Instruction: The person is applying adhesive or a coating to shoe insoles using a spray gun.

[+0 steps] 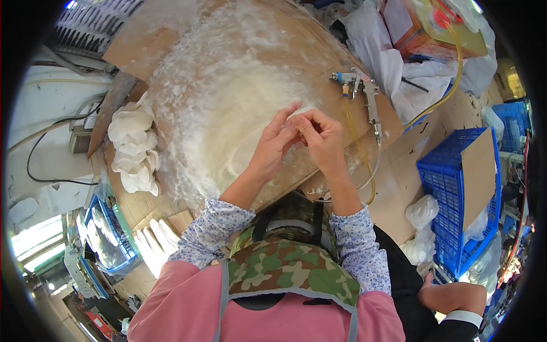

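Observation:
Over the cardboard, my left hand and my right hand meet at the fingertips. Both are closed in a pinch on a thin white piece; most of it is hidden behind my fingers. Below my left wrist, a pale rounded flat piece lies on the cardboard sheet, which is coated with white fluffy residue. To the left sits a pile of cream cup-shaped pieces. A spray gun with a clear yellowish hose rests on the cardboard to the right of my hands.
At the far right stands a blue plastic crate with a cardboard flap. A metal can with a yellow tube is at the back right. White elongated pieces lie lower left. Another person's forearm shows at lower right.

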Demonstrator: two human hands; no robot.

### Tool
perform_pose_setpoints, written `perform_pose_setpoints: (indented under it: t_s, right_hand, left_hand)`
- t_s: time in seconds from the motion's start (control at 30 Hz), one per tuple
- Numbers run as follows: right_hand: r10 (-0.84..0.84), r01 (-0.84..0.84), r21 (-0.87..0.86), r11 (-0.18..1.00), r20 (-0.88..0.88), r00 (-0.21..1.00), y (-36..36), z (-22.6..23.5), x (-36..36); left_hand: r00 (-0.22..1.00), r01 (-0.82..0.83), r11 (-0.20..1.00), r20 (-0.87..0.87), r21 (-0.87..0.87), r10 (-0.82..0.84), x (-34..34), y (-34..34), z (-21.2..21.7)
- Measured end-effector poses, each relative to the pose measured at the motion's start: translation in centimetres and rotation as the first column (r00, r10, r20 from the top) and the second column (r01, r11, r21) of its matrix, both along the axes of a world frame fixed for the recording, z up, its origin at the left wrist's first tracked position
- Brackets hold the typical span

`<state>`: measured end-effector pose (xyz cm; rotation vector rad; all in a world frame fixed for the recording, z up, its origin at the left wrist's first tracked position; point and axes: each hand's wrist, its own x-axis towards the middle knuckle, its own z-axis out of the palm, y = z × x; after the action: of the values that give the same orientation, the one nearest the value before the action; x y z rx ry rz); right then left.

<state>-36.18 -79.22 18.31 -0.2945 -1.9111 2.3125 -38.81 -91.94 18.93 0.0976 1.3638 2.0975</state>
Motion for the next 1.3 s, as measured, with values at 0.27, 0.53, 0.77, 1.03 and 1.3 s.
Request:
perform_pose_setpoints:
  t_s: [0.27, 0.53, 0.77, 1.03, 1.3]
  right_hand:
    - [-0.176, 0.182, 0.251, 0.951, -0.044, 0.983, 4.0, -0.7, -1.1]
    - [0.068, -0.041, 0.354, 0.934, -0.066, 0.996, 1.1, 0.4, -2.6]
    - [-0.221, 0.288, 0.700, 0.653, -0.187, 0.957, 10.3, -8.4, -7.3]
    - [0.044, -0.162, 0.871, 0.463, 0.160, 0.986, 5.0, -7.9, -6.7]
    - [-0.282, 0.233, 0.784, 0.575, -0.078, 0.956, 9.3, -9.2, -7.5]
  left_hand:
    - [0.997, 0.071, 0.994, -0.031, 0.084, -0.068, 2.2, -2.5, 0.9]
    - [0.989, -0.005, 0.992, -0.150, -0.124, -0.014, 2.4, -5.0, 0.3]
    - [0.952, -0.169, 0.922, -0.301, -0.348, 0.061, 2.5, -8.7, -0.3]
    - [0.440, -0.384, 0.640, -0.741, -0.665, -0.506, 3.6, -3.1, -4.2]
    - [0.264, -0.501, 0.523, -0.698, -0.689, -0.666, 3.4, 0.5, -7.0]
